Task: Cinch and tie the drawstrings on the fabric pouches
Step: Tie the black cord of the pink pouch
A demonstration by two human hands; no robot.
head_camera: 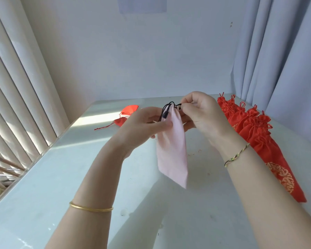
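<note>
Head view looks down on a pale pink pouch (171, 153) held in the air above the counter (61, 177), mouth up and gathered, its long body hanging down and tilted toward the person. The left hand (142, 124) pinches the pouch just below the mouth, thumb and fingers curled onto the fabric. The right hand (203, 114) is just beside it at the mouth, fingertips pinching the black drawstring (169, 103), which loops over the top of the pouch. A small black cord end (165, 115) dangles against the fabric near the left thumb. A gold bangle (91, 208) circles the left forearm and a braided thread bracelet (237, 155) the right wrist. Along the right side of the counter lies a heap of red pouches (253, 130) with gathered tops and red cords, some showing gold print. Two more red pouches (130, 109) lie at the far left of the counter, well apart from the heap, one trailing a red cord (104, 127). Vertical blinds (16, 78) hang on the left and a pale curtain (285, 60) on the right.
</note>
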